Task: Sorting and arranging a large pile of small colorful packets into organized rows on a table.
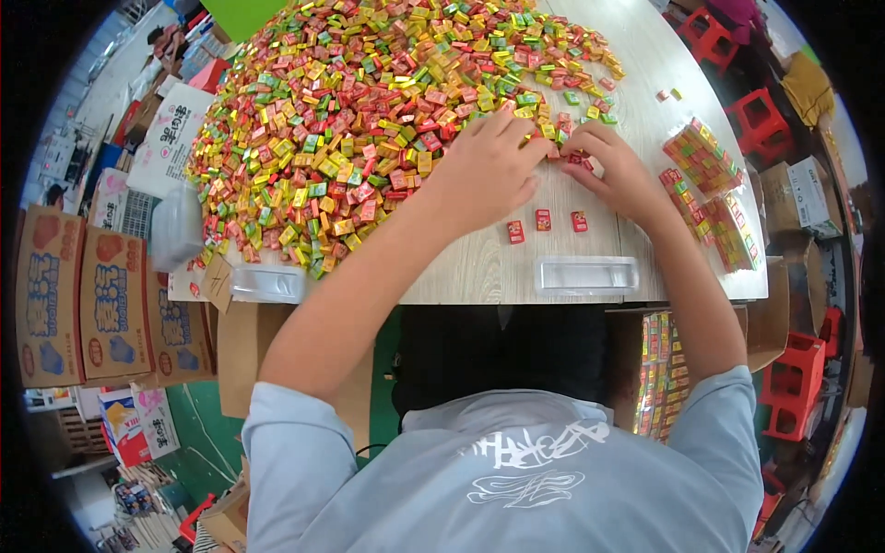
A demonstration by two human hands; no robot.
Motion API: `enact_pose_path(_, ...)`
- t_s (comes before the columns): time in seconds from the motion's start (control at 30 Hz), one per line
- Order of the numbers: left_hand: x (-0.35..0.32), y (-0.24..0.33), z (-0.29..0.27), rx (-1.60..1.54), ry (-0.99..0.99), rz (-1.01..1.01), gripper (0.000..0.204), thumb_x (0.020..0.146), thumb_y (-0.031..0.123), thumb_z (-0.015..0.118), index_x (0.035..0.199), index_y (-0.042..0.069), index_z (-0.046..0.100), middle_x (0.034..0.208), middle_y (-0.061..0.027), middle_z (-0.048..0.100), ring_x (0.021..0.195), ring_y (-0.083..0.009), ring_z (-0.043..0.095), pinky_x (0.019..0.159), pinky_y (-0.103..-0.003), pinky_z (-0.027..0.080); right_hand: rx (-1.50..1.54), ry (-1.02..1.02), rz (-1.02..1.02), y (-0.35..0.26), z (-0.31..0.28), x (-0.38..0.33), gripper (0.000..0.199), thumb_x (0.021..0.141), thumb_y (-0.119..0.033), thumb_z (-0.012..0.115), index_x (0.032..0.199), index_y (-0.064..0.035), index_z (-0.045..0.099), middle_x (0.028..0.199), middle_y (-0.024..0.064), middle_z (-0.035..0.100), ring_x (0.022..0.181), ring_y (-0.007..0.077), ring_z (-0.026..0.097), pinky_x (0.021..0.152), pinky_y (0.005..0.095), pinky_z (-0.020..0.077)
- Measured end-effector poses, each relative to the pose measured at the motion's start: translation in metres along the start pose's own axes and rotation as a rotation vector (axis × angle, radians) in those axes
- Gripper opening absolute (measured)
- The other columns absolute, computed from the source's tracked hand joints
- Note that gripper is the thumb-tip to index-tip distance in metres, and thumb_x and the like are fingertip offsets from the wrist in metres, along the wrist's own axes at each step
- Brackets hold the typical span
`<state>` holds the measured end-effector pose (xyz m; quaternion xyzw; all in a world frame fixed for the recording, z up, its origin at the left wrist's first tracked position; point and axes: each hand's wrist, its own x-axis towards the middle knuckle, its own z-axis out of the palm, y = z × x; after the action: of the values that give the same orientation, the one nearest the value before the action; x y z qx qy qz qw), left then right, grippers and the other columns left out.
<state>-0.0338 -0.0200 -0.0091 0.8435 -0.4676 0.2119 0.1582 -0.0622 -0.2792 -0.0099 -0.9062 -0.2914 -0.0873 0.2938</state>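
A large heap of small wrapped candies (pixel 369 101) in red, yellow, green and orange covers much of the table. My left hand (pixel 489 170) lies at the heap's right edge, fingers apart and fingertips on or just over the candies. To its right, my right hand (pixel 616 170) curls its thumb and fingers around red candies (pixel 579 160); how many is hidden. Nearer to me, three red candies lie apart from the heap: one on the left (pixel 515 231), one in the middle (pixel 543 220) and one on the right (pixel 579 221).
A clear plastic tray (pixel 587 276) sits at the table's front edge, with another clear tray (pixel 267 284) farther left. Blocks of stacked candies (pixel 702 157) stand at the right edge. Below, an open carton (pixel 656 369) contains packed candies. Cardboard boxes (pixel 115 309) line the left; red stools (pixel 761 124) stand right.
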Motion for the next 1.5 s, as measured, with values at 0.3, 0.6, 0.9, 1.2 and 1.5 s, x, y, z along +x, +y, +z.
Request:
enact_pose_path(0.3, 0.018, -0.054, 0.035, 0.333, -0.141, 0.154, 0.069, 0.092, 0.052, 0.071, 0.141, 0.006, 0.060, 0.136, -0.0108, 0.058, 0.137, -0.0284, 0.049, 0.110, -0.048, 0.039, -0.181, -0.021, -0.166, 0.035, 0.032, 0.038, 0.027, 0.096, -0.020, 0.074, 0.113, -0.0061, 0.058, 0.118, 0.0139, 0.057, 0.116, 0.0361, 0.059, 0.097, 0.0440, 0.0515)
enact_pose_path(0.6, 0.024, -0.069, 0.041, 0.443, -0.066, 0.091, 0.053, 0.092, 0.051, 0.070, 0.123, 0.007, 0.069, 0.134, -0.0102, 0.061, 0.133, -0.0281, 0.051, 0.114, -0.051, 0.036, -0.219, -0.069, -0.303, 0.060, 0.031, 0.089, 0.029, 0.099, -0.024, 0.071, 0.110, -0.0043, 0.054, 0.114, 0.0139, 0.054, 0.109, 0.0367, 0.060, 0.090, 0.0453, 0.0526)
enact_pose_path(0.9, 0.019, -0.065, 0.034, 0.425, 0.009, -0.023, 0.057, 0.092, 0.048, 0.072, 0.131, 0.008, 0.064, 0.134, -0.0109, 0.061, 0.138, -0.0295, 0.049, 0.112, -0.051, 0.037, -0.068, 0.022, -0.121, 0.023, 0.028, 0.072, 0.030, 0.094, -0.019, 0.079, 0.099, -0.0043, 0.053, 0.099, 0.0104, 0.054, 0.090, 0.0285, 0.061, 0.078, 0.0408, 0.0513)
enact_pose_path(1.2, -0.053, 0.004, -0.054, 0.175, 0.061, -0.358, 0.053, 0.097, 0.032, 0.067, 0.142, 0.006, 0.055, 0.137, -0.0142, 0.060, 0.132, -0.0356, 0.050, 0.112, -0.050, 0.035, 0.165, -0.272, 0.034, -0.040, 0.046, 0.048, 0.035, 0.092, -0.017, 0.082, 0.090, -0.0029, 0.050, 0.096, 0.0103, 0.054, 0.078, 0.0263, 0.058, 0.071, 0.0389, 0.0493)
enact_pose_path(1.5, -0.072, 0.047, -0.021, -0.066, 0.010, -0.368, 0.047, 0.094, 0.032, 0.070, 0.136, 0.011, 0.064, 0.127, -0.0110, 0.062, 0.119, -0.0314, 0.057, 0.100, -0.048, 0.042, 0.118, -0.216, 0.033, -0.047, 0.012, 0.020, 0.023, 0.095, -0.020, 0.075, 0.102, -0.0040, 0.060, 0.105, 0.0097, 0.058, 0.087, 0.0266, 0.062, 0.077, 0.0375, 0.0530)
